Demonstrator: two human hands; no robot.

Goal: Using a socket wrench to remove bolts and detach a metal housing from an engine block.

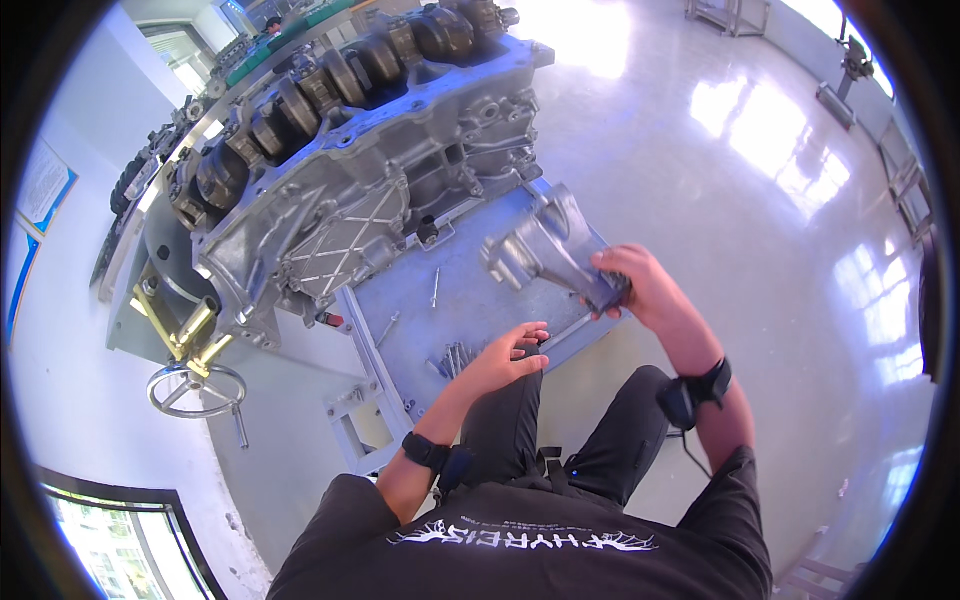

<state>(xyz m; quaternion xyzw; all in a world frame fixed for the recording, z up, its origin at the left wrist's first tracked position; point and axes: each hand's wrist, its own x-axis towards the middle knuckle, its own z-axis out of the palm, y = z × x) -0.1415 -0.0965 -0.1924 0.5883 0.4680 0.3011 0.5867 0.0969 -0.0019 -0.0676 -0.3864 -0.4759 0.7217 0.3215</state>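
My right hand (632, 280) is closed around the lower end of a grey cast metal engine part (545, 245) with a broad curved recess and a lobed end. It is held tilted above the metal tray table (395, 290); its exact kind is unclear. My left hand (510, 358) hovers over the table's near edge by my knee, fingers loosely bent and apart, holding nothing. Several long bolts (455, 358) lie piled beside it, partly hidden by my hand and forearm. Beyond stands a large engine block (370, 190), its crankshaft (350, 78) exposed along the top.
A single bolt (436, 287) lies on the table, near the block. At the left, a handwheel (196, 391) and yellow brackets (190, 330) belong to the block's stand. More engine parts line a bench at the far left. Shiny floor (690, 170) stretches to the right.
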